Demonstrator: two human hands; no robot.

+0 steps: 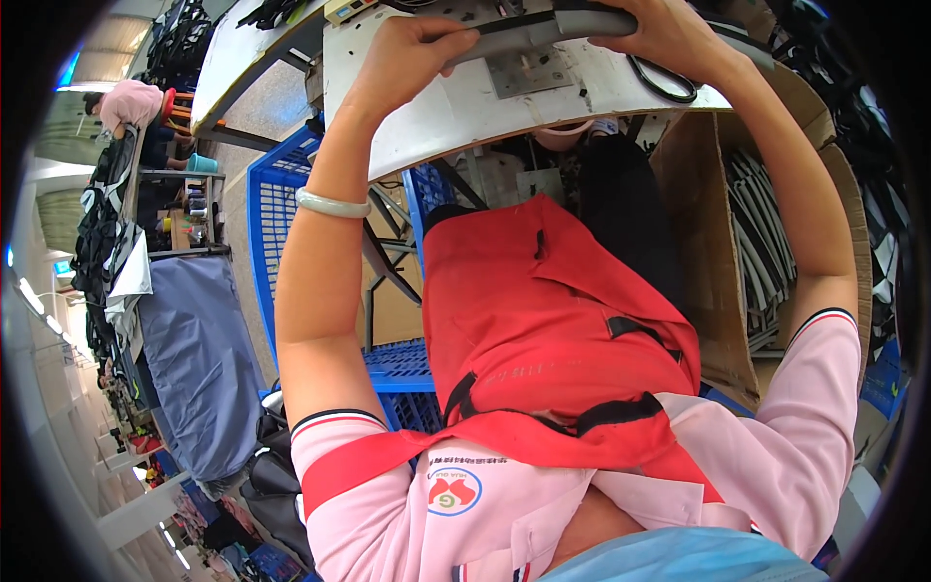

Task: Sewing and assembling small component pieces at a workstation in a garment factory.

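A long, curved grey-and-black padded strip [538,31] stretches between my hands above the white worktable [427,136]. My left hand [412,58] pinches its left part between thumb and fingers. My right hand [669,37] is closed around the strip further right, and part of that hand is cut off by the upper edge of the view. Below the strip, a square metal plate [529,76] is set in the tabletop. A black looped cord [664,89] lies near my right wrist.
An open cardboard box [703,262] at my right holds several similar grey-and-black strips [761,223]. Blue plastic crates [281,184] stand at my left, under the table's edge. A dark blue cloth cover [199,359] lies further left. Another person [131,105] is in the far left background.
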